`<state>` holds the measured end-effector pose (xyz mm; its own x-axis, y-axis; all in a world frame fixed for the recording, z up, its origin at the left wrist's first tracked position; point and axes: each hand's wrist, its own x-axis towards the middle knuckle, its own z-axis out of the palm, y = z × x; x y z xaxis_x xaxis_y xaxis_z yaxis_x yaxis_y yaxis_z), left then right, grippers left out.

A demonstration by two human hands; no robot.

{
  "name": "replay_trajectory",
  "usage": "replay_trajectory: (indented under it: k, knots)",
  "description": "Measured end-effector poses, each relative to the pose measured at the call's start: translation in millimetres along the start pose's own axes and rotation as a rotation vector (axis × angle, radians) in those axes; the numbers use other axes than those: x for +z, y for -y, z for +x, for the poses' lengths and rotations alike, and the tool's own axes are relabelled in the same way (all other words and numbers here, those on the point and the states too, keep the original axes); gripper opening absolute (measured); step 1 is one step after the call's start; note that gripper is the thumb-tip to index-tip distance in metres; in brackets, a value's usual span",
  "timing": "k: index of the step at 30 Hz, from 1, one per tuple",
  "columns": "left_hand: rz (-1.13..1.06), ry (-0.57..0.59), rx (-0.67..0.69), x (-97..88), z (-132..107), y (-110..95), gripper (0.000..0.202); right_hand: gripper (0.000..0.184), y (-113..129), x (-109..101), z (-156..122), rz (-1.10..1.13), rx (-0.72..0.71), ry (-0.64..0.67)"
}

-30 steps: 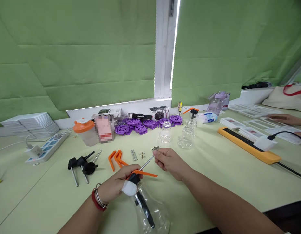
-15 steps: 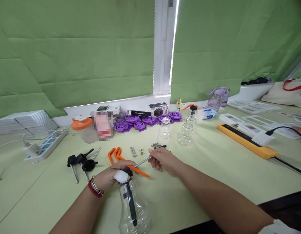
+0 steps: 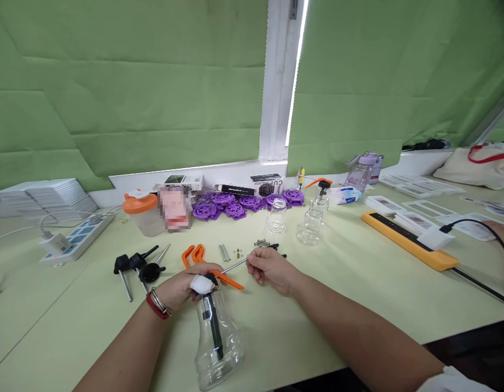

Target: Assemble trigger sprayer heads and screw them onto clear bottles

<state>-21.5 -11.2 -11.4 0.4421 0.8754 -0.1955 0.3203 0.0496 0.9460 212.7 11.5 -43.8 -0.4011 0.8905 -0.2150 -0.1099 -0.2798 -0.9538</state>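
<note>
In the head view a clear plastic bottle point(image 3: 231, 345) with a dark tube inside leans toward me at the lower centre. My left hand point(image 3: 178, 288) is closed round its black pump head point(image 3: 211, 278), a white wrapping point(image 3: 202, 285) on the thumb. An orange lever point(image 3: 232, 281) sticks out of the head to the right. Pinched in my right hand point(image 3: 272, 269) is the outer end of a thin metal rod point(image 3: 234, 266), whose other end meets the head behind my left fingers. Spare orange levers point(image 3: 198, 255) lie just beyond my left hand.
Black heads with metal rods point(image 3: 137, 264) lie left. Pins point(image 3: 223, 252), small brass-coloured parts point(image 3: 238, 253) and springs point(image 3: 262, 243) lie beyond my hands. Purple parts point(image 3: 234, 210) and clear bottles point(image 3: 309, 231) stand behind. At right are an orange power strip point(image 3: 407, 239) and another person's hand point(image 3: 503, 231).
The bottle and both hands have shifted slightly left in view, and the bottle's base shows higher up. My grips on the pump head and rod look the same.
</note>
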Motion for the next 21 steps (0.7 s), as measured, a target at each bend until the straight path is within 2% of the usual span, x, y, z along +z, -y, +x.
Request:
replay_trajectory:
  k: [2, 7, 13, 17, 21]
  knots:
    - [-0.058, 0.045, -0.045, 0.3, 0.2, -0.5, 0.042, 0.032, 0.6, 1.5, -0.1, 0.021, 0.017, -0.004]
    - [-0.174, 0.036, -0.088, 0.3, 0.0, 3.8, 0.043, 0.035, 0.2, 3.2, -0.3, -0.011, 0.025, -0.038]
    - [-0.135, 0.026, -0.111, -1.8, 0.0, 5.4, 0.047, 0.032, -0.2, -0.7, 0.2, 0.073, -0.112, 0.031]
    - [-0.119, 0.038, -0.116, -2.3, 0.3, 4.7, 0.047, 0.033, -0.2, 0.5, 0.3, 0.110, -0.104, 0.045]
    - [-0.150, 0.029, -0.094, -2.0, 0.8, 7.3, 0.044, 0.032, -1.9, 2.2, 1.1, 0.043, -0.123, 0.000]
